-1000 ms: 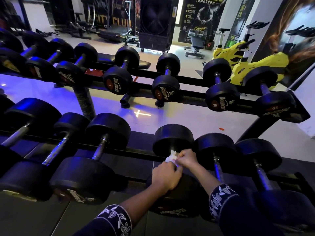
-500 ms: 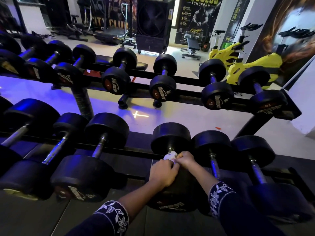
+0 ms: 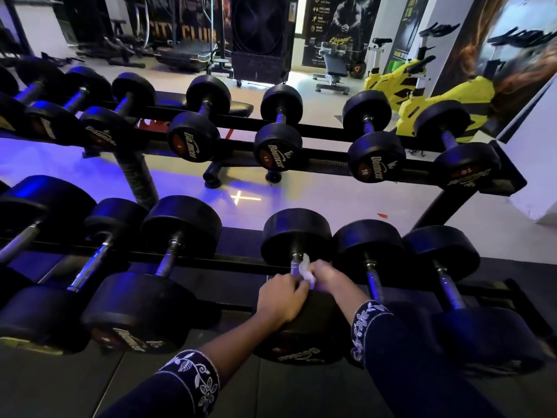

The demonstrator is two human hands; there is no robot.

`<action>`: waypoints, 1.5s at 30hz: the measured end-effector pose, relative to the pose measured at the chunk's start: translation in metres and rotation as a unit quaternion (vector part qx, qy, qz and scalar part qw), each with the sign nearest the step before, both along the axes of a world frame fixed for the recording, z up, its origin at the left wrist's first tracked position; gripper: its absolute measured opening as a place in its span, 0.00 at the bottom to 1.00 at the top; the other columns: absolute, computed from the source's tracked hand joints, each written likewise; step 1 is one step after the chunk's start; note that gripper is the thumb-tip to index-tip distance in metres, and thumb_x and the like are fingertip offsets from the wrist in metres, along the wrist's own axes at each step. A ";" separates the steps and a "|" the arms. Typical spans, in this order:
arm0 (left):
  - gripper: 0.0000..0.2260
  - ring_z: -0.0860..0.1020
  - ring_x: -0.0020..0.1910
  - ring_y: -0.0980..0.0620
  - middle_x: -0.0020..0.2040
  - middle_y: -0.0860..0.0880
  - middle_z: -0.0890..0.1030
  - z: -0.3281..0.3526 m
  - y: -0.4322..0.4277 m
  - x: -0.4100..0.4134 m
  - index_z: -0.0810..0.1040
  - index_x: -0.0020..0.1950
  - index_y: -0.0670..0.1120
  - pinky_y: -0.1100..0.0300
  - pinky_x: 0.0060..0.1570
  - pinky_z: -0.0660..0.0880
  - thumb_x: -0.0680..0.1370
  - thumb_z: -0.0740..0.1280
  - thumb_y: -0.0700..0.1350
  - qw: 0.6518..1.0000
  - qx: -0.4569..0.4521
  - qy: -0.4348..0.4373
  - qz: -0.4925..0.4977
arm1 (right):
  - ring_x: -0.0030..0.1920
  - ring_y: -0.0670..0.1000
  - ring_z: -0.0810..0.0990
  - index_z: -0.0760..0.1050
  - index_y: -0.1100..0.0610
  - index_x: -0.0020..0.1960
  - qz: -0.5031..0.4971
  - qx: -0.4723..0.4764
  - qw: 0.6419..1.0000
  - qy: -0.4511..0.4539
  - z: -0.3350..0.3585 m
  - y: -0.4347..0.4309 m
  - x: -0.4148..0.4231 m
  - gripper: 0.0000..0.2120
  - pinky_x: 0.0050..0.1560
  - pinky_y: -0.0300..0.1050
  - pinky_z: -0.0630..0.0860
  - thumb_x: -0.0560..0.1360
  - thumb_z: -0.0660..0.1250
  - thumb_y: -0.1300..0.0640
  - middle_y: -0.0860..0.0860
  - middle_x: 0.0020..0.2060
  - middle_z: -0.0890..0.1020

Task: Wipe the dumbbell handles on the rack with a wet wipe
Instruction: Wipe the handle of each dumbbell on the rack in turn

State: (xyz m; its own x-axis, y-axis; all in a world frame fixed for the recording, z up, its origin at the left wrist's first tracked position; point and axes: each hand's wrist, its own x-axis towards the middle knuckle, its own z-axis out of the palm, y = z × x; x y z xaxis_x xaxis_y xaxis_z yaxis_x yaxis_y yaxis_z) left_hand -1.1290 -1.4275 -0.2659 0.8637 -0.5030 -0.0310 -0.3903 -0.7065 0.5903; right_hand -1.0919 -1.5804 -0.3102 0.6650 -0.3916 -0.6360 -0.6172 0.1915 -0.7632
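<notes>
Our right hand pinches the crumpled white wet wipe against the steel handle of the black rubber dumbbell. Our left hand curls alongside; we cannot tell what it grips.

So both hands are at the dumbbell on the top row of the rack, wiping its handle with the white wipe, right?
No. The left hand and right hand are at a dumbbell on the bottom row, not the top, wiping its handle with the white wipe. The head view shows this.
</notes>
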 end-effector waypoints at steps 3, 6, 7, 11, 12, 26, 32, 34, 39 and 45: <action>0.20 0.80 0.50 0.44 0.47 0.45 0.83 -0.006 -0.002 0.005 0.82 0.50 0.48 0.54 0.45 0.71 0.79 0.57 0.58 1.000 0.005 0.008 0.010 | 0.22 0.52 0.70 0.69 0.59 0.27 0.078 -0.046 0.993 0.070 -0.029 -0.019 -0.008 0.14 0.27 0.39 0.68 0.71 0.55 0.64 0.52 0.18 0.72; 0.20 0.79 0.50 0.43 0.47 0.44 0.82 -0.006 -0.004 0.005 0.81 0.47 0.46 0.54 0.45 0.71 0.78 0.57 0.59 1.000 0.009 0.013 0.015 | 0.25 0.51 0.71 0.70 0.59 0.27 0.046 -0.031 0.998 0.035 -0.040 -0.029 0.003 0.12 0.30 0.40 0.69 0.66 0.54 0.67 0.51 0.19 0.72; 0.20 0.79 0.50 0.43 0.46 0.43 0.82 -0.005 -0.005 0.005 0.80 0.45 0.45 0.54 0.45 0.70 0.78 0.57 0.59 1.000 0.005 0.011 0.014 | 0.23 0.50 0.72 0.70 0.60 0.26 0.032 -0.020 0.999 0.027 -0.032 -0.024 0.007 0.10 0.28 0.37 0.70 0.63 0.54 0.67 0.52 0.21 0.73; 0.15 0.78 0.55 0.48 0.53 0.49 0.81 -0.002 0.008 0.000 0.79 0.54 0.52 0.56 0.49 0.71 0.76 0.63 0.60 0.990 -0.054 -0.057 -0.119 | 0.19 0.49 0.72 0.68 0.59 0.30 0.047 -0.003 0.999 0.014 -0.004 -0.011 -0.003 0.10 0.24 0.35 0.69 0.69 0.56 0.65 0.51 0.19 0.72; 0.20 0.75 0.59 0.49 0.60 0.51 0.79 -0.003 0.015 -0.001 0.75 0.62 0.55 0.55 0.53 0.70 0.73 0.65 0.63 0.975 -0.038 -0.094 -0.198 | 0.21 0.50 0.70 0.66 0.58 0.30 0.071 0.011 0.997 0.019 -0.004 -0.010 -0.006 0.07 0.26 0.38 0.67 0.66 0.59 0.62 0.51 0.19 0.71; 0.47 0.65 0.62 0.50 0.68 0.51 0.65 -0.029 0.062 0.016 0.53 0.78 0.56 0.51 0.61 0.64 0.66 0.68 0.71 0.933 -0.005 -0.176 -0.314 | 0.15 0.46 0.70 0.71 0.62 0.19 0.142 -0.007 0.990 0.024 0.016 0.015 -0.014 0.29 0.20 0.33 0.67 0.74 0.48 0.75 0.51 0.14 0.70; 0.47 0.69 0.54 0.48 0.58 0.46 0.68 -0.041 0.096 0.042 0.55 0.79 0.48 0.50 0.57 0.70 0.68 0.67 0.71 0.921 -0.078 -0.186 -0.333 | 0.15 0.42 0.64 0.64 0.60 0.29 0.170 -0.068 0.983 0.001 0.016 0.050 0.008 0.17 0.21 0.33 0.61 0.74 0.54 0.72 0.54 0.22 0.67; 0.50 0.68 0.54 0.50 0.58 0.47 0.68 -0.045 0.110 0.049 0.58 0.77 0.45 0.51 0.59 0.70 0.66 0.67 0.74 0.937 -0.073 -0.152 -0.305 | 0.18 0.43 0.66 0.66 0.59 0.30 0.136 -0.093 0.986 0.010 0.008 0.056 0.020 0.15 0.20 0.37 0.61 0.73 0.58 0.72 0.53 0.24 0.69; 0.54 0.61 0.69 0.57 0.67 0.54 0.64 -0.025 0.136 0.045 0.64 0.73 0.44 0.59 0.72 0.59 0.59 0.58 0.82 0.980 -0.034 0.088 -0.177 | 0.47 0.53 0.76 0.76 0.60 0.49 0.160 -0.271 0.948 0.052 0.022 0.076 0.032 0.06 0.35 0.39 0.69 0.75 0.62 0.61 0.56 0.46 0.76; 0.25 0.76 0.51 0.46 0.45 0.50 0.76 -0.025 0.091 0.029 0.72 0.41 0.50 0.49 0.53 0.72 0.74 0.54 0.71 0.998 -0.034 -0.033 0.050 | 0.52 0.55 0.81 0.76 0.64 0.56 0.134 -0.302 0.943 0.031 0.018 0.087 0.048 0.17 0.48 0.40 0.75 0.71 0.70 0.56 0.56 0.50 0.81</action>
State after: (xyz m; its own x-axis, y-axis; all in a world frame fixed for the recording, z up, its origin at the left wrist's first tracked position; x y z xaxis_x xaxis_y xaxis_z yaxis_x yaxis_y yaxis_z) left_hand -1.1001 -1.3366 -0.2912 0.9087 -0.4133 0.0592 -0.3600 -0.7037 0.6126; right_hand -1.0444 -1.4938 -0.2919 0.7603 -0.5186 -0.3913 -0.6288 -0.4364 -0.6435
